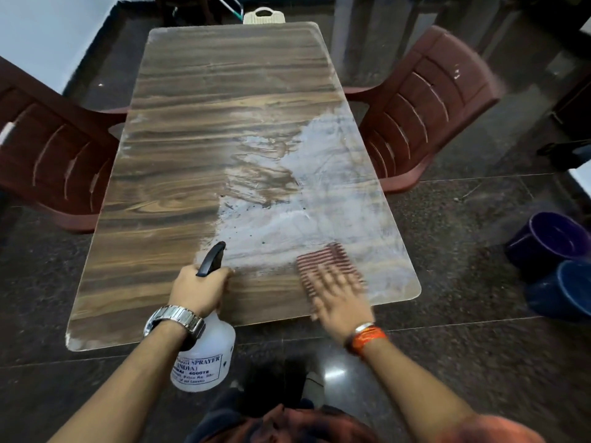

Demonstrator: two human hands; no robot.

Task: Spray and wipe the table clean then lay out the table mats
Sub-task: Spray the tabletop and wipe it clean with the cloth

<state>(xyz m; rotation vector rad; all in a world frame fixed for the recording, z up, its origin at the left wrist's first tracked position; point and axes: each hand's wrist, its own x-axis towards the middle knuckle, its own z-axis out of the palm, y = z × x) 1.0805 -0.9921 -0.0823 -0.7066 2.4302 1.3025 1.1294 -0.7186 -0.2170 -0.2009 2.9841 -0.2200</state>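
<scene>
Table [179, 174]: wood-grain top, smooth with a low sheen on the left half; the near right half carries a whitish, streaky film [323, 199] that dulls the grain. Spray bottle [219, 337]: translucent white plastic body with a printed label [198, 367], glossy black plastic trigger [211, 259]; cloth [323, 262]: red-and-white striped fabric, probably ribbed, though motion blur hides the weave. Left chair [48, 148] and right chair [425, 100]: moulded maroon plastic, dull sheen; floor [463, 251]: dark speckled stone, polished and reflective; watch band [174, 318]: bright metal links.

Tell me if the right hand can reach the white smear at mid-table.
Probably yes: the right hand lies flat on the cloth at the near edge of the smear, with only tabletop ahead.
</scene>
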